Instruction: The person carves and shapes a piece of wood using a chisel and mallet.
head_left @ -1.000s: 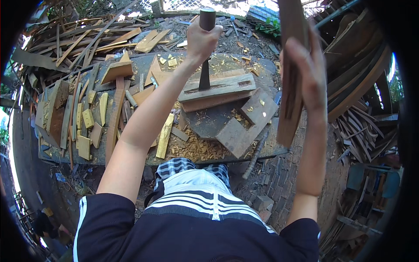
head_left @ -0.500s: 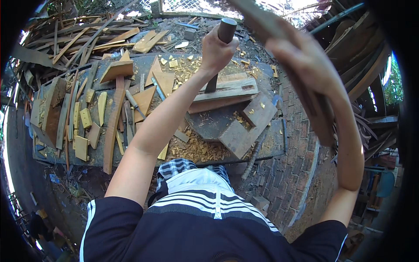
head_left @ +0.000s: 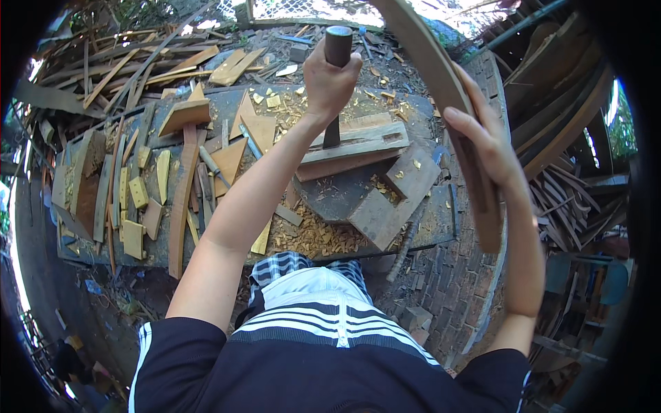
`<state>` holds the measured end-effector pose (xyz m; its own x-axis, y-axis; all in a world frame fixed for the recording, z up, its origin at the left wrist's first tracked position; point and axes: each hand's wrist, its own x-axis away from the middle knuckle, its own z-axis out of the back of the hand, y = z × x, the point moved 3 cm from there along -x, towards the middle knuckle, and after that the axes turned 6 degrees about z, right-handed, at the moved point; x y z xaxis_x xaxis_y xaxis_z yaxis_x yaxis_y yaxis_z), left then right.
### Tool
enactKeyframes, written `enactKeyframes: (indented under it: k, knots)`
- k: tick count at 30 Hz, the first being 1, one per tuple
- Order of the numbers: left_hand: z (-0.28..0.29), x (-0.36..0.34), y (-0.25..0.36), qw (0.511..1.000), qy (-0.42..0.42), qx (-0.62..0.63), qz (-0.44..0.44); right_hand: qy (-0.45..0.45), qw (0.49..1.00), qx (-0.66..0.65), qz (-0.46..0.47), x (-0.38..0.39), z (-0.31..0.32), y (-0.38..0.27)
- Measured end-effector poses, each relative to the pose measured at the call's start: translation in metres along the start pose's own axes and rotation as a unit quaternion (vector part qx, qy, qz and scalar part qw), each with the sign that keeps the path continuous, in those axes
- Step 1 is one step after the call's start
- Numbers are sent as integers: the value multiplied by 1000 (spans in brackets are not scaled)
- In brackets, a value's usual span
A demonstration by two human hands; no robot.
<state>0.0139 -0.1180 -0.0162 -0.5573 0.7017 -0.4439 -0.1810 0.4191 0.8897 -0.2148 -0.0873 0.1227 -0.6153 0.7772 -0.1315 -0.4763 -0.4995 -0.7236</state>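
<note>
In my left hand [head_left: 328, 86], the fingers wrap round the thick dark handle of a chisel [head_left: 332, 131]. It stands nearly upright, its blade end on a pale wooden block [head_left: 365, 143] with a mortise cut near its right end. My right hand [head_left: 490, 134] grips a long, slightly curved wooden board [head_left: 441, 76], raised to the right of the bench and apart from the chisel. Beneath the pale block lies a reddish wooden piece [head_left: 330, 169]. Closer to me, a notched flat board [head_left: 396, 199] rests at an angle, with chips around it.
Wood chips [head_left: 313, 234] litter the dark workbench [head_left: 427, 224]. Offcuts, a curved plank [head_left: 183, 206] and a slim chisel [head_left: 213, 164] lie on its left side. Scrap wood [head_left: 138, 58] is heaped behind it; curved boards [head_left: 571, 117] lean at the right, beside brick paving [head_left: 451, 275].
The chisel's handle has tipped a little to the left with my left hand. My right hand and the long board have shifted; the board's near end has swung left and toward me.
</note>
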Motion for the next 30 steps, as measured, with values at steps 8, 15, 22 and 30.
enactKeyframes:
  k: [8,15,22,30]
  knots:
    - [3,-17,-15,981,11,134,139,33,982,42,-179,75,-84,141]
    - [40,-31,-57,912,25,269,309,54,977,136,-157,87,-126,149]
    - [50,-15,-49,883,34,319,342,36,968,149,-199,86,-128,150]
    - [35,-9,31,954,-130,234,138,86,969,162,-165,86,-137,150]
